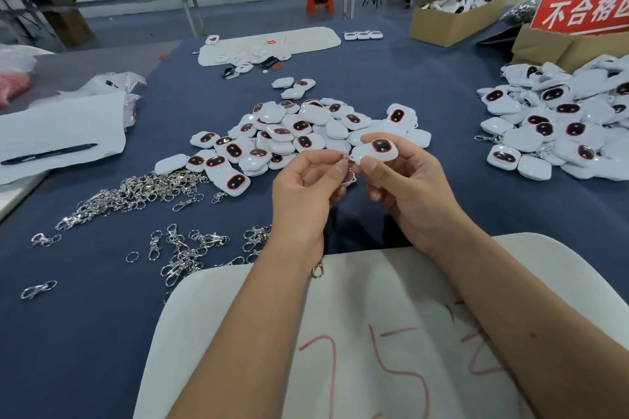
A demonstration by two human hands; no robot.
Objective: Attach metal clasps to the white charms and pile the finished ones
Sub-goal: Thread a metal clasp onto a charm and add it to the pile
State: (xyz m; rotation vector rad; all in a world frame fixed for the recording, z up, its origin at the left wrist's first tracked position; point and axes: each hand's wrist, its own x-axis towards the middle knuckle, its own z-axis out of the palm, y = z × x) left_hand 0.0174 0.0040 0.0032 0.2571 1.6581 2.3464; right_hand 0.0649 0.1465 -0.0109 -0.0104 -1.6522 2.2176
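Right hand: the right hand (405, 177) pinches a white charm (376, 150) between thumb and forefinger, dark red-rimmed face up, above the table (391, 78).
Left hand: the left hand (306, 187) is curled, its thumb and forefinger tips pinched on a small metal ring (344, 156) that meets the left edge of the held charm.
Hands together: the two hands almost touch at the fingertips, just on the near side of the middle heap.
Hanging clasp: a metal clasp (317, 271) shows below the left wrist, over the white board; whether it hangs from the hand I cannot tell.
Middle heap: a loose heap of white charms (289, 136) lies on the blue table, just beyond the hands; some face up, some face down.
Clasp heap: a tangle of metal clasps (136, 194) lies left of and nearer than the middle heap, touching its near-left edge.
Scattered clasps: more loose clasps (183, 248) lie nearer still, left of the left forearm.
Right pile: a second pile of charms (558, 126) sits well to the right of the middle heap; clasps show at its left edge.
White board: a white board (238, 333) with red marks lies nearest the person, under both forearms.
Paper and pen: a white sheet (61, 126) with a dark pen (47, 155) on it lies far left of the middle heap.
Boxes: a cardboard box (446, 24) and a red sign (585, 8) stand beyond the right pile.
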